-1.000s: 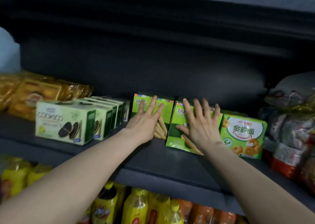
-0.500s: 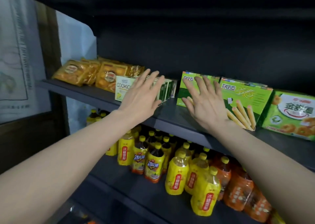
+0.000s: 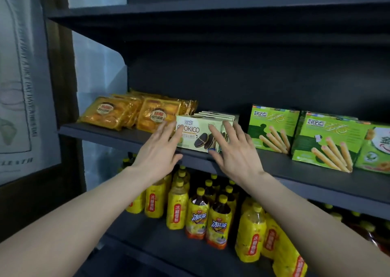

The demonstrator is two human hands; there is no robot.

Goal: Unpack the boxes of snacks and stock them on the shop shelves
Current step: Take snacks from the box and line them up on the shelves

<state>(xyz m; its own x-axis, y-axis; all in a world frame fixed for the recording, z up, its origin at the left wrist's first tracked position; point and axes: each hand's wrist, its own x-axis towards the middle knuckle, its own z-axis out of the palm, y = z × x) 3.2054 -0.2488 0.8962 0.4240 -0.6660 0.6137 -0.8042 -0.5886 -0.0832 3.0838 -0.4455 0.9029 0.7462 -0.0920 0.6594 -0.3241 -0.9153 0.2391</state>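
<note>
Pale-green Cookico box (image 3: 195, 137) is stood upright at the front edge of the middle shelf (image 3: 295, 169), printed face forward. A row of like boxes (image 3: 217, 116) is lined up behind it. Just to its left, orange cake packs (image 3: 109, 113) are laid overlapping. To its right, across a gap, a green stick-biscuit box (image 3: 272, 127) is stood, with a second stick-biscuit box (image 3: 329, 141) just beside. A ring-biscuit box (image 3: 375, 154) is cut off at the right edge.

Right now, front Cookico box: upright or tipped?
Upright: the front Cookico box stands on its base on the shelf, printed face forward, lettering right way up.
</note>
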